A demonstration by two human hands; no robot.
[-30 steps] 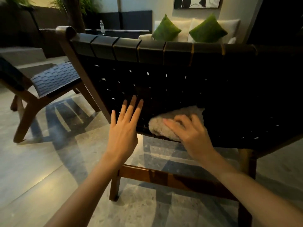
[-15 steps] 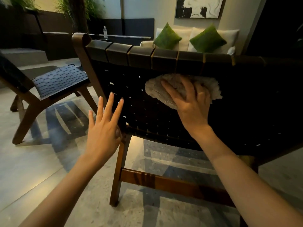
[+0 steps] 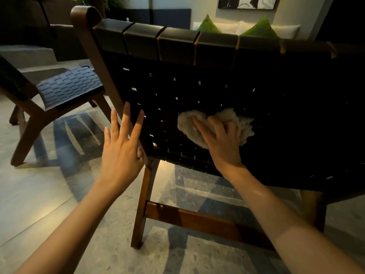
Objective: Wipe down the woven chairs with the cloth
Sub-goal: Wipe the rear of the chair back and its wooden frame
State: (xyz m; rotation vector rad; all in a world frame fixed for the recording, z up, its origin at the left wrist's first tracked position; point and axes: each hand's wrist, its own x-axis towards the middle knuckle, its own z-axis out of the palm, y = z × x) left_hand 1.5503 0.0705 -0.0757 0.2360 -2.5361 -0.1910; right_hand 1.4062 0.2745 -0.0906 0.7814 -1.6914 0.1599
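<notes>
A dark woven chair with a brown wooden frame fills the middle of the view, seen from behind. My right hand presses a fluffy cream cloth against the lower part of the woven back, fingers bent over it. My left hand is spread flat with straight fingers at the left wooden post of the same chair, thumb against the frame. A second woven chair stands to the left.
The floor is pale stone with grey patterned bands. A sofa with green cushions sits beyond the chair. A low wooden crossbar joins the chair's rear legs. Dark furniture and plants line the back left.
My right hand has slid the cloth down from the top of the chair back to its lower part. My left hand stays at the left post.
</notes>
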